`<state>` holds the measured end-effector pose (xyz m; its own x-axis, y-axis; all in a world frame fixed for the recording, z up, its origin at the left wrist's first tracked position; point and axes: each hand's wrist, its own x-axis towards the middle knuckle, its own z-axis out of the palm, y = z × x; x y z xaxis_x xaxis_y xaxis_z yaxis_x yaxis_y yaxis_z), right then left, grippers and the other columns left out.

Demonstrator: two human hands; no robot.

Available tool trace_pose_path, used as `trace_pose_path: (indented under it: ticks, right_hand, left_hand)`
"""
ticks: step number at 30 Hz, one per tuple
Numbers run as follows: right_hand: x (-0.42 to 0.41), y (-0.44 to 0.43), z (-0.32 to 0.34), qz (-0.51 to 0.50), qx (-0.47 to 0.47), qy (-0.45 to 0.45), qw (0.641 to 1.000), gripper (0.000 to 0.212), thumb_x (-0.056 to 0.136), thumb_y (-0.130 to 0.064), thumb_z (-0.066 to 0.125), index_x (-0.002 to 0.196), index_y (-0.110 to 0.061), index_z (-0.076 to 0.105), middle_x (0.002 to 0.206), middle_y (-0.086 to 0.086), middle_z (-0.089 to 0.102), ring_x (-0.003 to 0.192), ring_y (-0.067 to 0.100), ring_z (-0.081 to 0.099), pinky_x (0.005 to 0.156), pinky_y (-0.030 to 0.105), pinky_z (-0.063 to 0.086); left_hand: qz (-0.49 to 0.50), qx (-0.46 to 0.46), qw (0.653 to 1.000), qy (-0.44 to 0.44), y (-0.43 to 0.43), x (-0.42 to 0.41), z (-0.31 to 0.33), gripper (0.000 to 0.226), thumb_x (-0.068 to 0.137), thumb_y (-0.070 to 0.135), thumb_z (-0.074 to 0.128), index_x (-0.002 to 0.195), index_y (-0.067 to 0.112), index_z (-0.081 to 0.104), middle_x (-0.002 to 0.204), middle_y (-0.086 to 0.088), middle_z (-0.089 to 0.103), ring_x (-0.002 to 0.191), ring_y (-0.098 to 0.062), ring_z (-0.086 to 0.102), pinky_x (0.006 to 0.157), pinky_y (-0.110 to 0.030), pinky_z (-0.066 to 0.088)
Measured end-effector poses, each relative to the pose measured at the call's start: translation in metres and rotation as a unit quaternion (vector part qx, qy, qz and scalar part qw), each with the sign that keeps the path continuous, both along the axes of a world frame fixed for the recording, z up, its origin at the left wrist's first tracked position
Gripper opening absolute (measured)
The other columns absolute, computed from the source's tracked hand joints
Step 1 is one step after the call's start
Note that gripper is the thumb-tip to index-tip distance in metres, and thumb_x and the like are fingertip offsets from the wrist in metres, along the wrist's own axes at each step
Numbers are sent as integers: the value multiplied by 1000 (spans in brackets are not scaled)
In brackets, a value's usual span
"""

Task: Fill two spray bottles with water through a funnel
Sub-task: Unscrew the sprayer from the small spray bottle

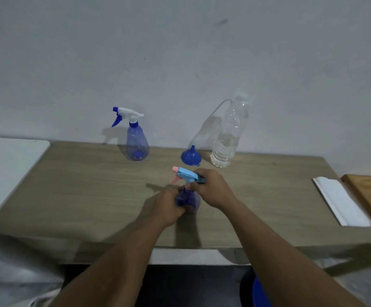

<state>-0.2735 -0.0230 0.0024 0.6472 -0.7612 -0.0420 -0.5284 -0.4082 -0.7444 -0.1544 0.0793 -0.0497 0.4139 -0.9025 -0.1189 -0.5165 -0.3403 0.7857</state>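
Near spray bottle (189,200): upright mid-way along the table (91,185), between both hands, apparently to open it.
Left hand (168,207): wrapped round the blue body, steadying it.
Right hand (213,189): clamped on the trigger head (187,175), likely to unscrew it.
Funnel (191,156): mouth-down just behind, within reach.
Water bottle (226,140): beside the funnel, part full.
Far spray bottle (137,142): by the wall, head on.

near spray bottle (189,199) half hidden by left hand (167,207), blue obj (260,294) cut off at btm
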Motion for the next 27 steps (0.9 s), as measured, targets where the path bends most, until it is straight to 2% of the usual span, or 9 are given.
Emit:
trace_pose_path:
  ticks: [3,5,7,10,14,18,22,24,27]
  right_hand:
    - [-1,8,-11,-41,31,-57,997,28,78,-22,83,103,-22,70,87,-13,69,76,0,61,65,13,42]
    - [1,15,-22,-89,55,-91,990,35,76,-25,87,104,-21,66,93,-11,71,82,1,65,65,11,43]
    - [3,22,-31,-137,72,-126,980,31,76,-27,87,96,-21,64,88,-10,72,79,0,66,61,10,44]
    - [7,28,-43,-169,88,-188,963,22,80,-21,83,96,-18,68,87,-8,74,82,0,69,66,11,49]
    - [12,34,-51,-175,117,-261,942,20,85,-6,77,103,-11,70,93,0,76,89,10,72,74,21,57]
    - [16,36,-54,-169,130,-266,940,27,90,-6,72,116,-12,70,105,1,75,100,10,70,85,24,58]
    - [16,33,-56,-167,128,-263,941,20,92,-7,70,112,-11,71,102,0,76,98,8,70,82,21,57]
    - [14,32,-57,-149,132,-259,945,14,94,-6,67,108,-8,71,99,3,75,97,13,71,81,23,56]
    - [9,30,-57,-111,136,-260,950,14,98,-6,62,109,-7,71,99,6,75,96,19,71,83,31,58]
  left_hand:
    - [34,-2,999,25,0,-5,-3,50,71,23,90,116,22,69,109,1,73,100,-21,68,84,-33,53]
    - [31,2,999,25,-2,-3,-7,45,74,24,87,115,22,68,106,5,72,98,-17,67,77,-26,51]
    - [29,-2,999,43,-1,-3,-10,45,75,23,86,115,28,66,102,10,70,95,-12,65,72,-18,46]
    - [21,-24,998,49,-2,1,-18,49,75,16,84,119,31,66,103,14,69,100,-12,66,75,-12,46]
    - [8,-51,998,42,-1,3,-23,48,77,15,83,120,30,67,110,9,73,100,-12,67,86,-26,55]
    - [19,-38,999,-12,3,4,-25,46,82,20,79,123,33,65,98,17,63,75,8,52,64,1,39]
    - [12,-57,998,4,3,5,-30,48,81,20,80,125,31,65,104,14,67,74,11,50,68,8,35]
    - [23,-59,998,9,1,5,-31,43,79,16,81,118,29,69,93,17,65,70,13,50,66,7,36]
    - [49,-35,996,58,0,6,-36,29,75,15,83,88,33,65,64,25,60,65,3,60,54,-1,40]
